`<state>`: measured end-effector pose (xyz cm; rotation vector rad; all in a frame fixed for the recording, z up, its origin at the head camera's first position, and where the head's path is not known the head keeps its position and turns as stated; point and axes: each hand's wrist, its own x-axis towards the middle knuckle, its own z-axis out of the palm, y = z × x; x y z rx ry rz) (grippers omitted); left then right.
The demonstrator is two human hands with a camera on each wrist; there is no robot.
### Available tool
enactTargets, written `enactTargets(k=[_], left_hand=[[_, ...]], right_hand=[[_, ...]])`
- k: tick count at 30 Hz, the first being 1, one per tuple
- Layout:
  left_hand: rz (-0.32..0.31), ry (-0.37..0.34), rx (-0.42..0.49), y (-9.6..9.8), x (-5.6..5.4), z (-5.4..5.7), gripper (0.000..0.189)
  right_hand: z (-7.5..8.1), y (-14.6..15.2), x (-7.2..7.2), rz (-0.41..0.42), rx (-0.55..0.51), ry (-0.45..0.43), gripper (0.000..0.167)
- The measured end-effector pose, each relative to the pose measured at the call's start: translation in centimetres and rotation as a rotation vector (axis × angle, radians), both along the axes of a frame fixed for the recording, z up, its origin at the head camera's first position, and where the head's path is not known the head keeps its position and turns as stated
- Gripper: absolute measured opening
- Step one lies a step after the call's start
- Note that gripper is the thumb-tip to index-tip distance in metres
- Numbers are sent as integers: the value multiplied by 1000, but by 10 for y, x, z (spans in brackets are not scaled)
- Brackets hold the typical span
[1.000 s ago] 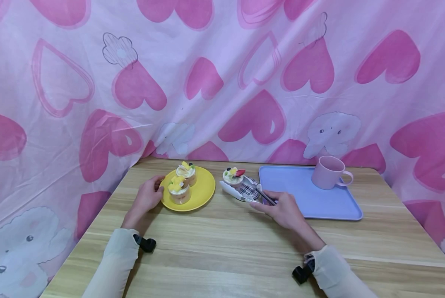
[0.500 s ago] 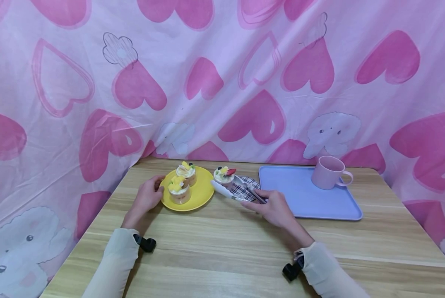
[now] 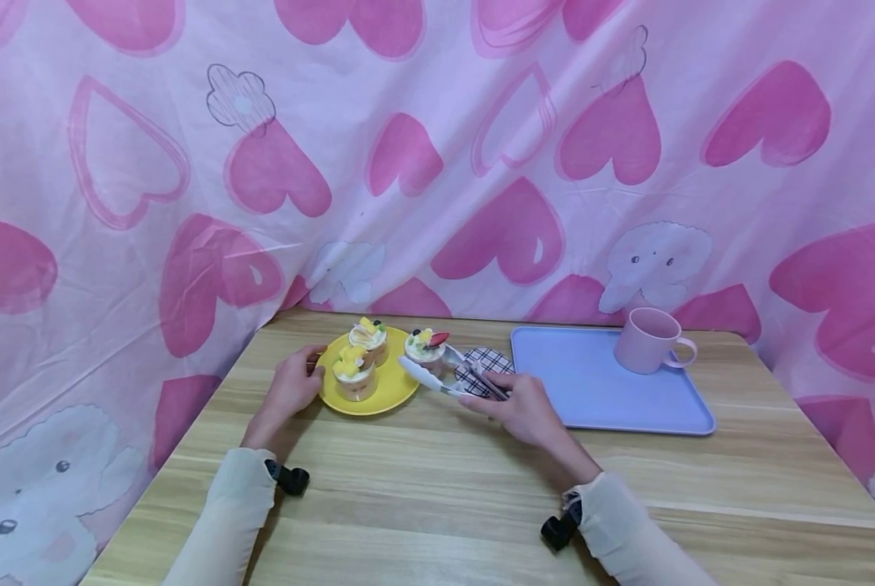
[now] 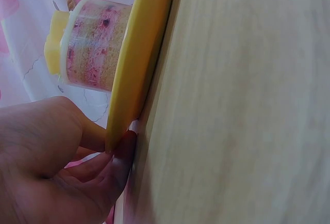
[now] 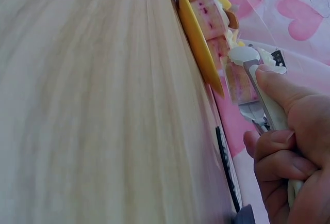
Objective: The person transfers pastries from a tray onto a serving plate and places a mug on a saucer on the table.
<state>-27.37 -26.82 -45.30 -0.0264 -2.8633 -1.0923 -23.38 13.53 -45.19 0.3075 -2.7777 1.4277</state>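
My left hand (image 3: 294, 387) pinches the left rim of a yellow plate (image 3: 391, 392); the left wrist view shows thumb and fingers on its edge. Two clear dessert cups stand on the plate, a rear one (image 3: 368, 338) and a front one with yellow fruit cubes (image 3: 354, 374). With my right hand (image 3: 528, 411) I hold white-tipped metal tongs (image 5: 270, 100). Between their tips is a third dessert cup (image 3: 426, 348), topped with cream and a red strawberry slice. It hangs over the plate's right edge, above the tabletop.
A round black-and-white checked mat (image 3: 492, 360) lies on the wooden table (image 3: 422, 496), partly behind the tongs. Right of it is a light blue tray (image 3: 591, 399) with a pink mug (image 3: 645, 342) at its back right. A pink heart-patterned cloth (image 3: 474, 236) hangs behind.
My right hand has moved left, carrying the strawberry-topped dessert cup in the tongs from beside the checked mat to the plate's right edge. My left hand stays at the plate.
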Motion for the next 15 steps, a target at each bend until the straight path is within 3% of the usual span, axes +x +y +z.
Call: enactTargets(k=[9,15], left_hand=[[0,13,3,-1,-1,-2,49],[4,7,6,-1,0,-1,49]], right_hand=[[1,-12,1,8,-18,-26,77],[-1,-17,-1,17,8,9,72]])
